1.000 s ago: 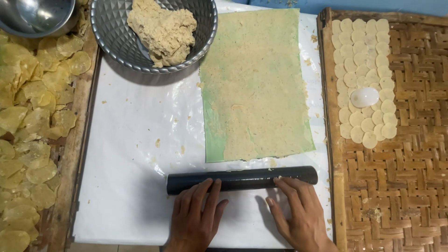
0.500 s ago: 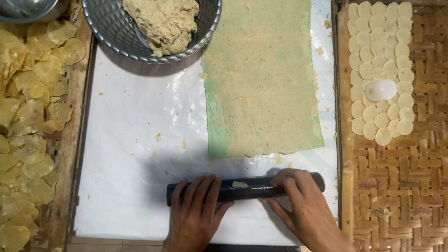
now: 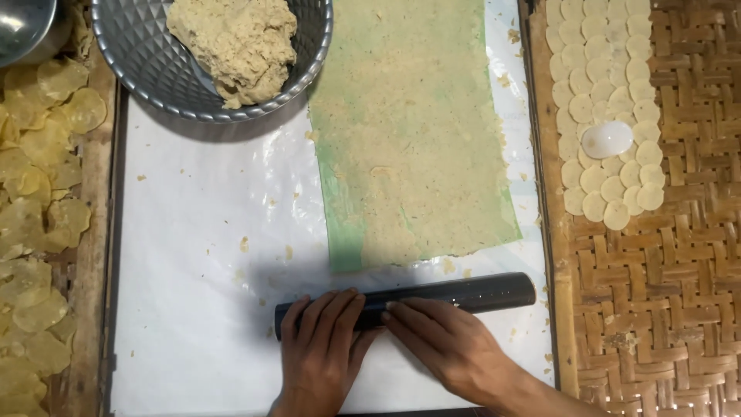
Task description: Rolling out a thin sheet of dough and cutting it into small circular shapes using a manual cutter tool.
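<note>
A black cylindrical roller [image 3: 478, 292] lies across the white sheet [image 3: 201, 232] near its front edge. My left hand [image 3: 320, 351] rests flat on the roller's left part, fingers spread over it. My right hand [image 3: 451, 347] lies on its middle, fingers pointing left. Just beyond the roller stretches a thin rolled-out sheet of greenish dough [image 3: 409, 131], its near edge a short gap from the roller. A grey metal bowl [image 3: 147, 62] at the top left holds a lump of beige dough [image 3: 235, 42].
A woven bamboo tray [image 3: 671, 270] on the right carries several small round dough discs [image 3: 602, 116] and a white oval cutter [image 3: 607, 140]. Yellowish dried rounds [image 3: 35, 232] cover another tray on the left. A steel bowl [image 3: 23, 27] sits in the top-left corner. Crumbs dot the sheet.
Both hands and the roller have shifted slightly right on the sheet, with my right hand now lying over the roller's middle. The camera view has moved closer.
</note>
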